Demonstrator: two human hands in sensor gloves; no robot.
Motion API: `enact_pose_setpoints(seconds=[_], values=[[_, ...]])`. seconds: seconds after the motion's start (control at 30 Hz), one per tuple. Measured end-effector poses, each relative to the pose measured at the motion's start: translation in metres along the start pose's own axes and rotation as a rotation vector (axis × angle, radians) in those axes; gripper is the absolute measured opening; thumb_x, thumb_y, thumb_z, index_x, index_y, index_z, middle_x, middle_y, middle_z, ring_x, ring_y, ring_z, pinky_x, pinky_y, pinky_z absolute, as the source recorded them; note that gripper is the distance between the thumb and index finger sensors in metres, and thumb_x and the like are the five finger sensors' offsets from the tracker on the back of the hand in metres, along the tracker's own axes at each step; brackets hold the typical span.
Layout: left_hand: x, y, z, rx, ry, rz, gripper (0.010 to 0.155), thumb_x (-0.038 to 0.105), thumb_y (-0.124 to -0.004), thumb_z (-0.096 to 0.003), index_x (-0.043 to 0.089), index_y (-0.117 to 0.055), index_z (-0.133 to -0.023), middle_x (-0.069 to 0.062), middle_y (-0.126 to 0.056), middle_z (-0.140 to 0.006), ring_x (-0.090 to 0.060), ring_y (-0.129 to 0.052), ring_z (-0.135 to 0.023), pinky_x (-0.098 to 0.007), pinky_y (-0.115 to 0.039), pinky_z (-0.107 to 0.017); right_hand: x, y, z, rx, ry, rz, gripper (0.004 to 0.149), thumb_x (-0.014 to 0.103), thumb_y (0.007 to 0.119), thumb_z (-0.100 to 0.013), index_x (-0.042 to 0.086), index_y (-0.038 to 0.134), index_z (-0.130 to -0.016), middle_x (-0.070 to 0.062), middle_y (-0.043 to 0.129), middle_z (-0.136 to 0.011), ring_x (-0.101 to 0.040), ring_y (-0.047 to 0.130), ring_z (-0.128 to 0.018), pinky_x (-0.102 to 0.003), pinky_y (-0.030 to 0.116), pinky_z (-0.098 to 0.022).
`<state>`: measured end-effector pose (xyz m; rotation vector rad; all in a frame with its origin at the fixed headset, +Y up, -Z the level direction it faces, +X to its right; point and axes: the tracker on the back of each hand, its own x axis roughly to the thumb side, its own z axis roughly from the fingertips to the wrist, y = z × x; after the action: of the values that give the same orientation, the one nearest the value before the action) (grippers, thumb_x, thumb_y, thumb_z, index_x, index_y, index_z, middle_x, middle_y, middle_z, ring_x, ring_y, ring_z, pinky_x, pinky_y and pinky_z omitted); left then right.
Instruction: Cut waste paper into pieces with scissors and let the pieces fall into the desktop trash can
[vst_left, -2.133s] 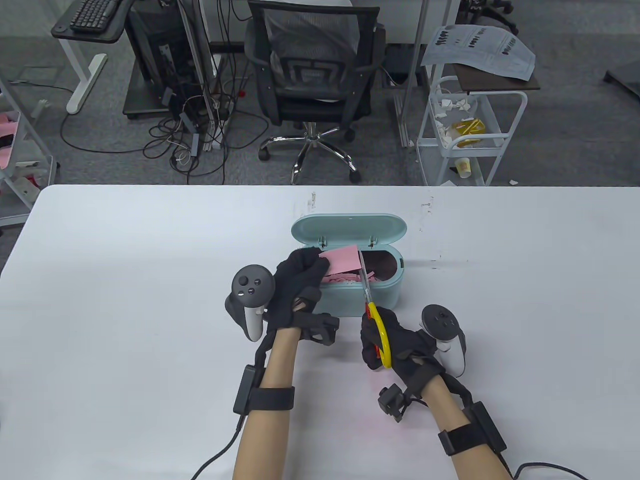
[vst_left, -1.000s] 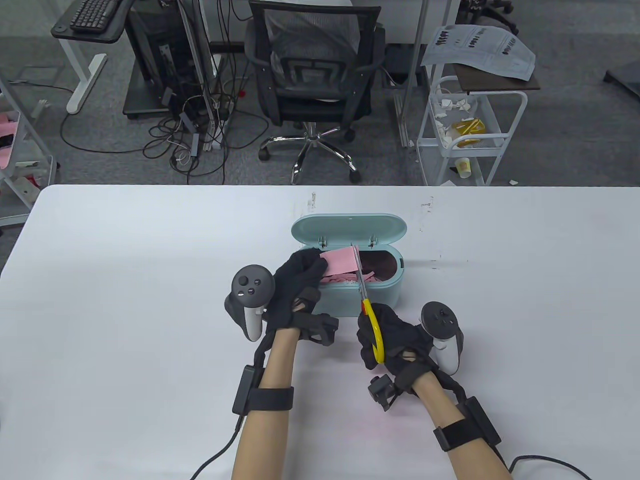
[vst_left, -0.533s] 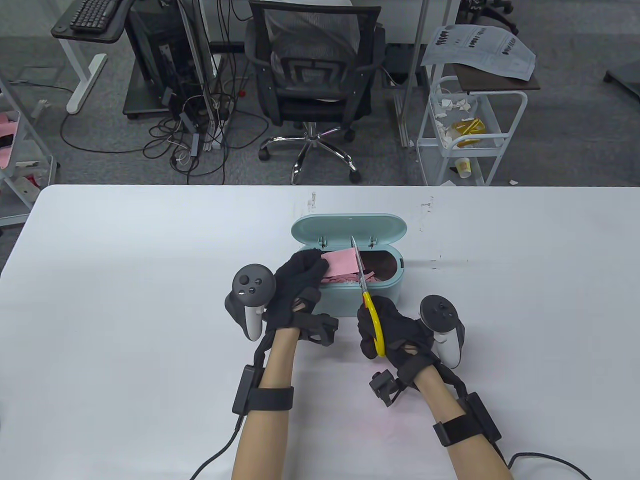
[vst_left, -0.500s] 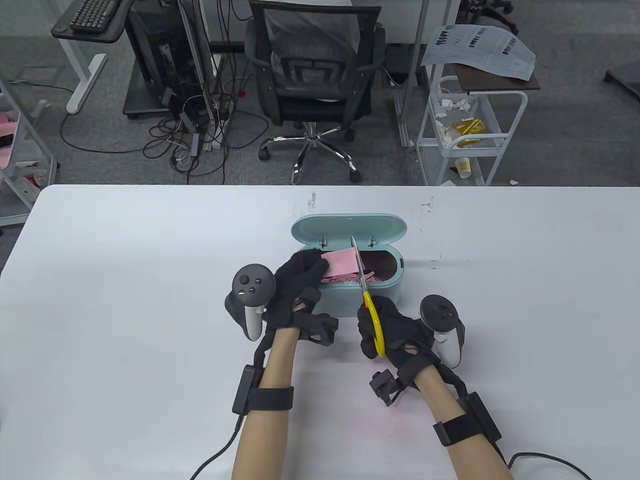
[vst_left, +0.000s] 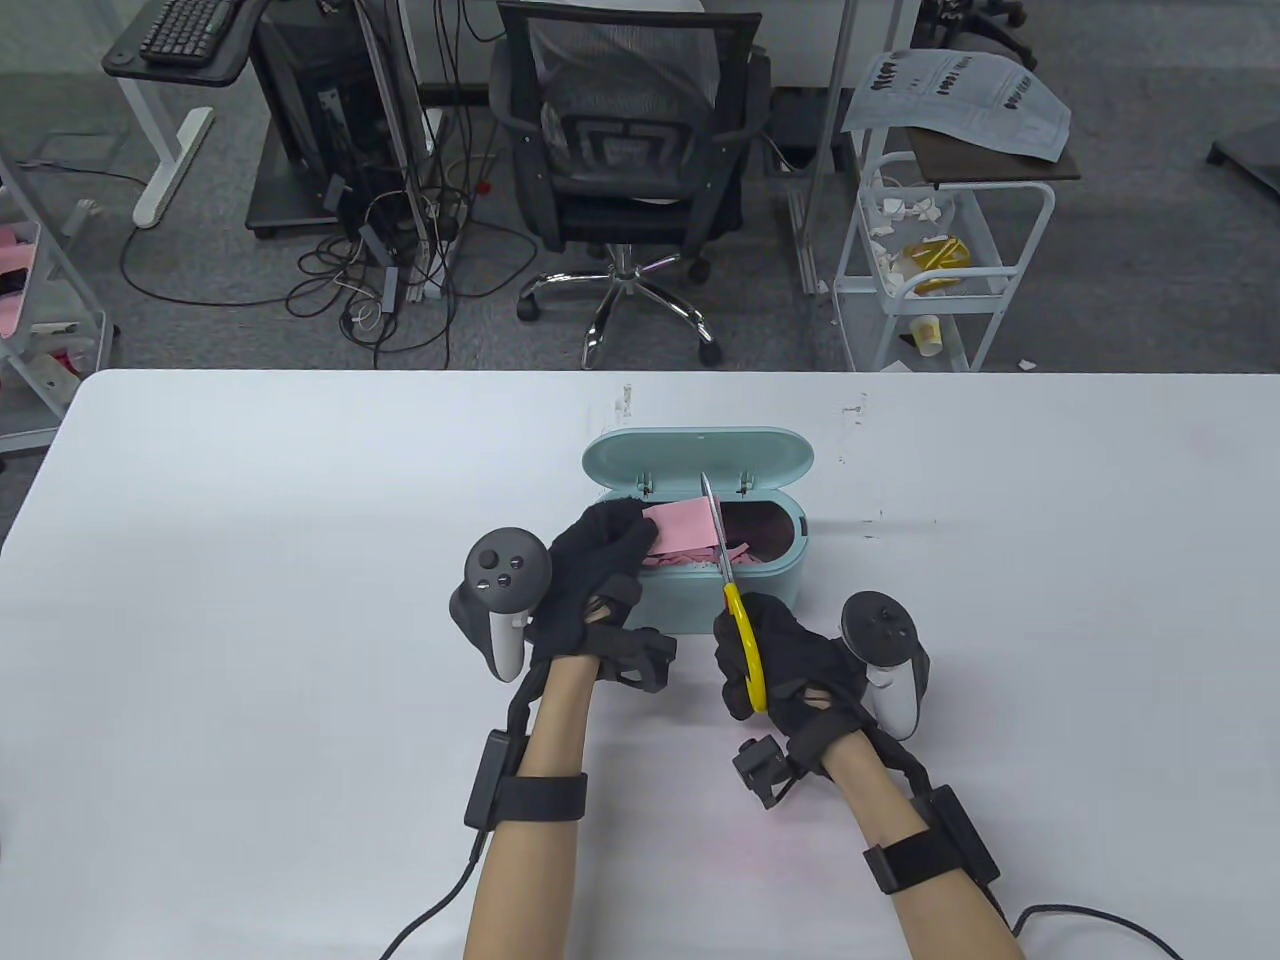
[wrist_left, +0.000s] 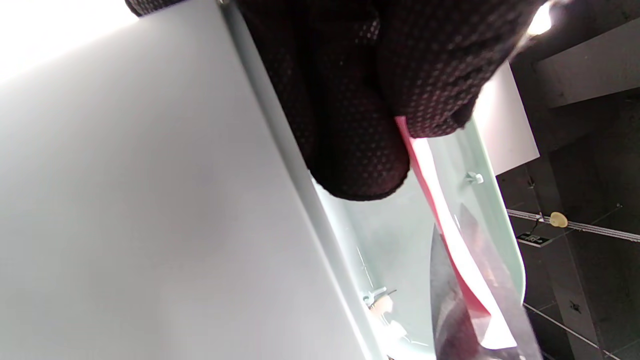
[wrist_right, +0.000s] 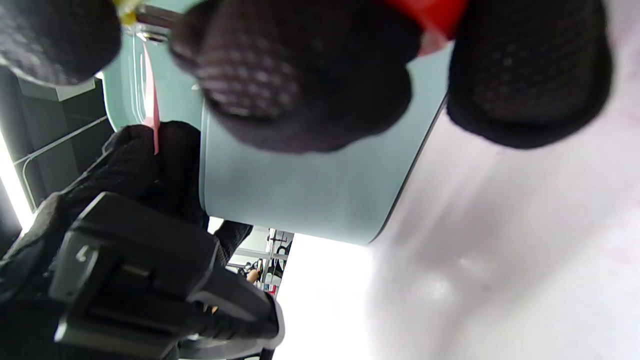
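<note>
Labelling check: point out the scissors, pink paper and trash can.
scissors (vst_left: 743, 640), table view, yellow handle
pink paper (vst_left: 685, 522), table view, middle of the held sheet
trash can (vst_left: 700, 600), table view, front wall

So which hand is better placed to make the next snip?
The right hand: it grips the scissors, whose blades already lie at the pink paper over the trash can. The left hand just holds the paper.

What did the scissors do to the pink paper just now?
The right hand slid the scissors forward across the pink paper, and the blades closed along its right edge. Its overhanging right part is gone. The left hand held the paper in place over the trash can, whose lid stayed open.
</note>
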<state>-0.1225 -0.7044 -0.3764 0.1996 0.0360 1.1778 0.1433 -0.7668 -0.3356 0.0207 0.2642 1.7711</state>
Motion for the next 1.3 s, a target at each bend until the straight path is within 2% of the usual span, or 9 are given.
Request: enact_pose_setpoints(seconds=[0.2,0.3,0.37,0.4,0.43,0.57,0.67,1.03,1.3], values=[[0.0,0.0,0.0,-0.001,0.003,0.002,0.036,0.042,-0.09,-0.0451,0.027,-0.092,-0.079,0.006,-0.112,-0.06,-0.018,-0.108,-0.06,-0.061,-0.051,-0.076,-0.005,-0.006,0.002,-0.061,-0.014,-0.057,0.072,0.064,0.082,-0.033,0.017,0.061,-0.084,0.015,0.095,-0.046,-0.005,0.104,-0.01,-0.046,0.091,-0.027],[0.0,0.0,0.0,-0.001,0.004,0.005,0.036,0.042,-0.089,-0.0453,0.028,-0.092,-0.079,0.007,-0.112,-0.06,-0.017,-0.108,-0.061,-0.061,-0.051,-0.076,-0.007,-0.006,0.002,-0.004,-0.008,-0.073,0.078,0.068,0.081,-0.033,0.018,0.057,-0.088,0.012,0.093,-0.053,-0.01,0.103,-0.018,-0.05,0.088,-0.035],[-0.001,0.0,0.0,0.001,0.005,0.005,0.037,0.042,-0.089,-0.0454,0.028,-0.091,-0.079,0.007,-0.112,-0.06,-0.017,-0.108,-0.061,-0.061,-0.051,-0.075,-0.008,-0.004,0.001,0.165,-0.019,-0.07,0.086,0.073,0.077,-0.035,0.021,0.046,-0.096,0.005,0.084,-0.069,-0.018,0.098,-0.037,-0.058,0.078,-0.046],[-0.001,-0.001,0.0,0.001,0.006,0.006,0.036,0.043,-0.089,-0.0455,0.028,-0.091,-0.079,0.007,-0.111,-0.06,-0.017,-0.107,-0.061,-0.06,-0.051,-0.076,-0.008,-0.002,0.003,0.29,-0.023,-0.04,0.09,0.076,0.072,-0.038,0.023,0.033,-0.099,0.002,0.073,-0.082,-0.022,0.092,-0.05,-0.061,0.072,-0.053],[-0.001,-0.001,0.0,0.002,0.006,0.007,0.037,0.043,-0.089,-0.0455,0.028,-0.091,-0.079,0.007,-0.111,-0.06,-0.017,-0.107,-0.061,-0.061,-0.051,-0.076,-0.008,0.0,0.004,0.342,-0.029,-0.011,0.093,0.079,0.066,-0.039,0.023,0.024,-0.1,0.001,0.066,-0.089,-0.023,0.088,-0.058,-0.062,0.068,-0.056],[-0.001,-0.001,0.001,0.003,0.011,0.017,0.036,0.043,-0.088,-0.0456,0.029,-0.09,-0.079,0.008,-0.111,-0.06,-0.016,-0.107,-0.061,-0.06,-0.05,-0.076,-0.008,0.003,0.008,0.227,-0.024,-0.036,0.094,0.078,0.065,-0.038,0.021,0.022,-0.099,-0.003,0.063,-0.091,-0.027,0.085,-0.06,-0.065,0.064,-0.056],[-0.002,0.0,0.001,0.001,0.013,0.024,0.036,0.043,-0.088,-0.0458,0.029,-0.09,-0.079,0.008,-0.111,-0.06,-0.016,-0.107,-0.061,-0.06,-0.05,-0.076,-0.011,0.004,0.01,0.278,0.009,0.023,0.094,0.078,0.063,-0.04,0.02,0.019,-0.099,-0.003,0.06,-0.092,-0.027,0.084,-0.062,-0.065,0.062,-0.058],[-0.002,0.0,0.0,0.001,0.013,0.027,0.036,0.043,-0.088,-0.0458,0.029,-0.09,-0.079,0.008,-0.111,-0.06,-0.016,-0.107,-0.061,-0.06,-0.05,-0.076,-0.007,0.015,0.005,0.203,-0.015,0.032,0.091,0.076,0.068,-0.038,0.018,0.031,-0.098,0.002,0.076,-0.078,-0.023,0.092,-0.049,-0.061,0.073,-0.049],[-0.002,0.0,0.0,-0.002,0.012,0.029,0.037,0.043,-0.089,-0.0456,0.028,-0.091,-0.079,0.007,-0.111,-0.06,-0.017,-0.107,-0.061,-0.061,-0.05,-0.076,-0.007,0.015,0.004,0.165,-0.017,0.026,0.089,0.074,0.07,-0.037,0.018,0.035,-0.096,0.004,0.079,-0.073,-0.021,0.095,-0.044,-0.059,0.077,-0.046]])
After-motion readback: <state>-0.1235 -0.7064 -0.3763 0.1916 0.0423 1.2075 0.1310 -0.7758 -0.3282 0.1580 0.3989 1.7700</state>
